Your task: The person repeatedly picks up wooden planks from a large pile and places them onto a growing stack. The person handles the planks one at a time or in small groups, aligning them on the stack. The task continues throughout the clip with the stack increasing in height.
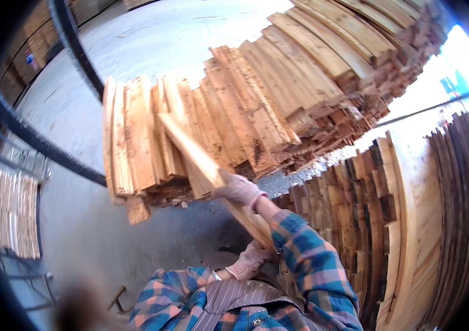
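A long, narrow wooden board [193,151] slants from the top of a stack of boards [229,118] down toward my body. My right hand [239,190], in a light pinkish glove, is closed around the board near its middle. Close to my waist, my left hand [248,260], gloved alike, is at the board's lower end. Its fingers look curled about that end, though they are partly hidden. The board's far end lies over the left part of the stack.
To my right stands another large stack of boards [350,215], with a wide pale plank [419,215] beside it. Dark metal bars [52,146] cross the left side. A bundle of thin wood pieces [11,212] sits at the far left, above the concrete floor [91,237].
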A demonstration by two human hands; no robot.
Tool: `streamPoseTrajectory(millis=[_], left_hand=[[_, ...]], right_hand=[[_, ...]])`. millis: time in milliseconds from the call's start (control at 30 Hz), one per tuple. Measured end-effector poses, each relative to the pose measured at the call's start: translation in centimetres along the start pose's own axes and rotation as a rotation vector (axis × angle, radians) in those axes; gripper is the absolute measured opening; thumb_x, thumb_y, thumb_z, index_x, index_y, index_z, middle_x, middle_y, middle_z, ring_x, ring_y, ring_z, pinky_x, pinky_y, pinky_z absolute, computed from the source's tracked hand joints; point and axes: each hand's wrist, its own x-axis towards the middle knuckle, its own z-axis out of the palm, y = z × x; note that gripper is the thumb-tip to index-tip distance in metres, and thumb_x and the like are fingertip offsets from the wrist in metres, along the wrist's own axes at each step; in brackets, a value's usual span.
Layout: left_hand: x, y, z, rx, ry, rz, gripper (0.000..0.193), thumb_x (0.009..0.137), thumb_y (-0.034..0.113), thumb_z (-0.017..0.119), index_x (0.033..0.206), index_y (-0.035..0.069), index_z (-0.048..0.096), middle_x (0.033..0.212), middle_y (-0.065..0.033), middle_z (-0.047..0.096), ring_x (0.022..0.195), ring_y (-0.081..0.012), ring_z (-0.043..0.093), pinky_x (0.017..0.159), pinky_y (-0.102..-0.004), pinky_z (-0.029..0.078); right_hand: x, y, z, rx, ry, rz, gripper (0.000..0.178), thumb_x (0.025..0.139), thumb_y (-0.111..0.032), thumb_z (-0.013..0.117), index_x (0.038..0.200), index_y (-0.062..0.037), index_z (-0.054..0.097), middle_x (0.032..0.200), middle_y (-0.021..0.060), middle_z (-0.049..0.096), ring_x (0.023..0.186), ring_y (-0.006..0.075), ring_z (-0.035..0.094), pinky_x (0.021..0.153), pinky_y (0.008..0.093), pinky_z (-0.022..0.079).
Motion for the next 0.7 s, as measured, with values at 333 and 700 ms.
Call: streamPoseTrajectory(millis=[333, 700], left_hand=[[4.5, 5.7, -0.1, 0.363, -0.397, 0.453, 0.035, 0.084, 0.009, 0.074, 0.116, 0.000, 0.063, 0.102, -0.0067, 0.069, 0.092, -0.0143, 0.064, 0.079, -0.0275, 0.051], [7.9, 23.5, 25.5, 0.720, -0.607, 1.724, 0.063, 0.083, 0.026, 0.075, 0.135, 0.002, 0.051, 0.129, -0.0162, 0.060, 0.117, -0.0328, 0.059, 0.098, -0.0390, 0.049]], right_hand=[[-19.3, -4.7, -11.5, 0.016, 0.147, -0.019, 0.087, 0.067, -0.034, 0.078, 0.142, -0.0048, 0.044, 0.111, 0.0229, 0.066, 0.095, 0.0325, 0.066, 0.086, 0.0413, 0.052], [-53.0, 6.8, -22.9, -0.161, 1.072, 0.468, 0.083, 0.072, -0.028, 0.075, 0.144, -0.0013, 0.042, 0.135, 0.0205, 0.055, 0.116, 0.0324, 0.059, 0.105, 0.0339, 0.043]])
